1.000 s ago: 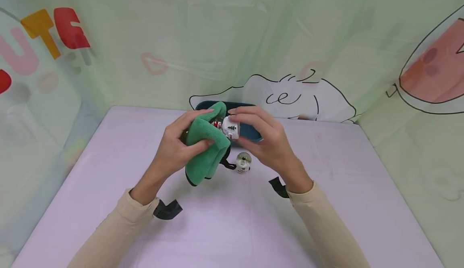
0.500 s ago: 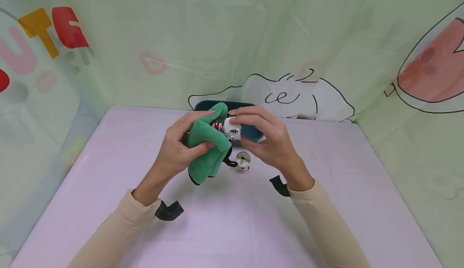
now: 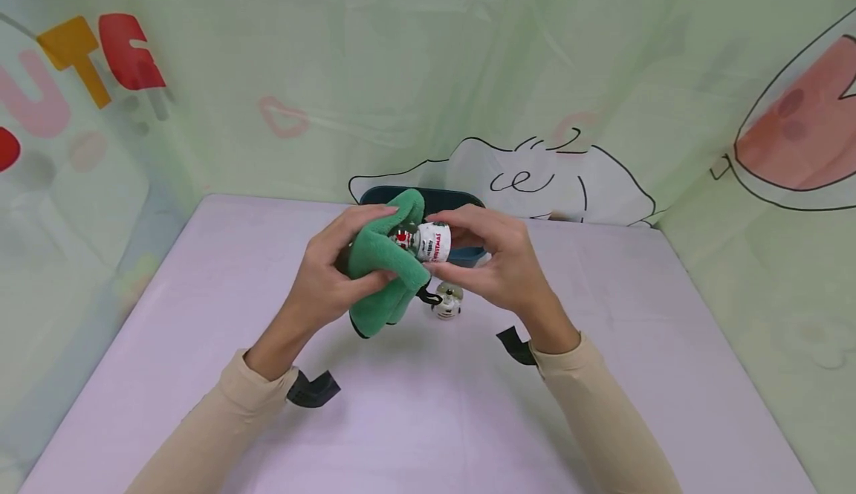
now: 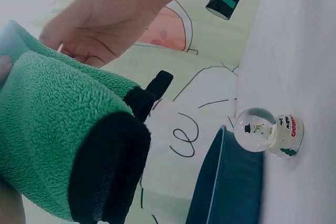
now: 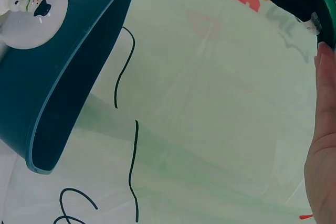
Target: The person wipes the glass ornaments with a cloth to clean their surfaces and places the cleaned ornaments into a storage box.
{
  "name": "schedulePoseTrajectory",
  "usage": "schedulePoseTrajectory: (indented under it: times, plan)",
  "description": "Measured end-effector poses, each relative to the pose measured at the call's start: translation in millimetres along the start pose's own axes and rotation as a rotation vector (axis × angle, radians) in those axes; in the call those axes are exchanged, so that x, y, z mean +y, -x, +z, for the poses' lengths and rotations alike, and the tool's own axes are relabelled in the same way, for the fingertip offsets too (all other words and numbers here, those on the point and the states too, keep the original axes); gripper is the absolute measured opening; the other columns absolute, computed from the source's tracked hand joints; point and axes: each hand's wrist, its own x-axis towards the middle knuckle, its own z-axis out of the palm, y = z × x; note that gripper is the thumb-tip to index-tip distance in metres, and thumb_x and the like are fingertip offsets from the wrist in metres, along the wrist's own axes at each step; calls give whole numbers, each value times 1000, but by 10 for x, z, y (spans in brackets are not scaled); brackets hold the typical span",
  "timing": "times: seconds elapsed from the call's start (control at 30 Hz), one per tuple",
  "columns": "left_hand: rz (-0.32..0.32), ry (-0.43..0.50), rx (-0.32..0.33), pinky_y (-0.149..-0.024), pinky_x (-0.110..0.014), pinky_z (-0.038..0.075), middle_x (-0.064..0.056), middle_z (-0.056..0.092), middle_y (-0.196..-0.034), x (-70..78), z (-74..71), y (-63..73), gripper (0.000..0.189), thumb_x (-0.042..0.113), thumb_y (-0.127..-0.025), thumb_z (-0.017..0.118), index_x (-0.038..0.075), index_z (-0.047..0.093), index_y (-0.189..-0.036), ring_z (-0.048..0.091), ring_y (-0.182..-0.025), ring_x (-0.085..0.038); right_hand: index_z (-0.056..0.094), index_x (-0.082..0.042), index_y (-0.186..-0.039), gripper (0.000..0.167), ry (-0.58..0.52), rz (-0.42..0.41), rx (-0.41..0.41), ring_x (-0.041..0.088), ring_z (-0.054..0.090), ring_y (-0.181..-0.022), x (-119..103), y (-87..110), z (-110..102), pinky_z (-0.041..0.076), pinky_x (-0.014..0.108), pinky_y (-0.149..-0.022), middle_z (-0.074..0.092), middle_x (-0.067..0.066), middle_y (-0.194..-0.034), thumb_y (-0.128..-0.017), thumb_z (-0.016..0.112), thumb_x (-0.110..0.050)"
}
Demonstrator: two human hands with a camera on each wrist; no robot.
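My left hand [image 3: 331, 264] grips a folded green cloth [image 3: 381, 252] with dark edging, which is wrapped about the glass end of a snow globe [image 3: 435, 242]. Its white base, with red Christmas lettering, points right out of the cloth. My right hand [image 3: 501, 256] pinches this base between thumb and fingers, above the table. In the left wrist view the cloth [image 4: 63, 114] hides the held globe, and my right hand [image 4: 107, 24] shows behind it. A second snow globe [image 3: 447, 302], with a snowman inside, stands upright on the table below the hands.
A dark teal bin [image 3: 461, 198] stands behind the hands at the table's back edge; in the right wrist view its rim [image 5: 79, 45] shows. The table [image 3: 428, 412] has a pale lilac cover. Printed curtains [image 3: 428, 70] enclose the back and sides.
The held snow globe has turned: its base showed a green tree earlier and shows red lettering now. My right fingers have shifted round the base. The left hand has barely moved.
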Motion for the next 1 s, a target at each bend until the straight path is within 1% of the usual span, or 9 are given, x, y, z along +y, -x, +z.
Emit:
schedulePoseTrajectory:
  times: [0.13,0.33,0.43,0.53,0.6,0.67,0.73,0.83,1.0]
  plan:
    - [20,-15,-5,-102,-34,50,-18,59,-135,4,1,4,60,-1,-81,80,-3,57,-137,56,-123,-28,71,2,-116,44,-20,43,-10,16,72,-84,-1,2,0,61,32,-76,73,9,-102,-74,85,4]
    - [43,-62,13,-103,-36,49,-16,60,-134,-13,6,5,63,-8,-76,80,1,60,-135,57,-123,-29,72,0,-114,33,-61,127,-31,16,73,-80,-25,1,-7,62,33,-73,74,6,-98,-83,80,-5]
    - [52,-90,15,-103,-36,48,-14,60,-135,-22,7,3,63,-8,-76,81,3,61,-135,57,-124,-29,72,0,-114,30,-64,183,-38,16,72,-76,-49,3,-13,62,32,-70,74,5,-94,-85,78,-6]
    - [60,-111,13,-103,-35,48,-15,60,-135,-32,5,8,63,-8,-76,81,3,62,-134,57,-124,-29,73,-1,-113,27,-47,247,-46,15,71,-73,-76,1,-20,61,31,-67,74,3,-90,-87,77,-7]
    - [62,-121,12,-102,-35,48,-15,59,-135,-35,5,7,62,-7,-76,81,3,62,-134,57,-124,-29,72,-2,-114,27,-44,283,-55,16,71,-73,-87,-3,-24,61,30,-66,74,2,-90,-88,77,-8]
    - [63,-132,14,-102,-34,48,-15,60,-135,-35,4,5,61,-5,-77,81,2,62,-134,57,-124,-29,72,-3,-115,27,-47,301,-64,16,71,-75,-96,-8,-27,61,31,-66,73,2,-92,-89,77,-8]
    - [62,-140,16,-102,-34,48,-15,60,-135,-33,4,1,60,-4,-77,81,2,62,-133,57,-125,-29,71,-3,-118,30,-55,298,-73,17,71,-80,-96,-12,-26,62,32,-69,73,3,-98,-89,77,-6]
    - [56,-145,20,-102,-34,49,-15,60,-135,-32,3,-4,59,-4,-77,81,3,63,-133,58,-125,-29,69,-4,-121,35,-55,265,-77,17,72,-88,-88,-11,-20,62,33,-73,71,3,-106,-87,78,-4]
    - [47,-147,13,-102,-34,49,-14,60,-136,-33,-3,-10,59,-2,-79,81,2,62,-134,58,-126,-28,68,-5,-124,43,-22,189,-72,16,71,-94,-78,-16,-10,61,32,-79,68,3,-110,-83,81,-1]
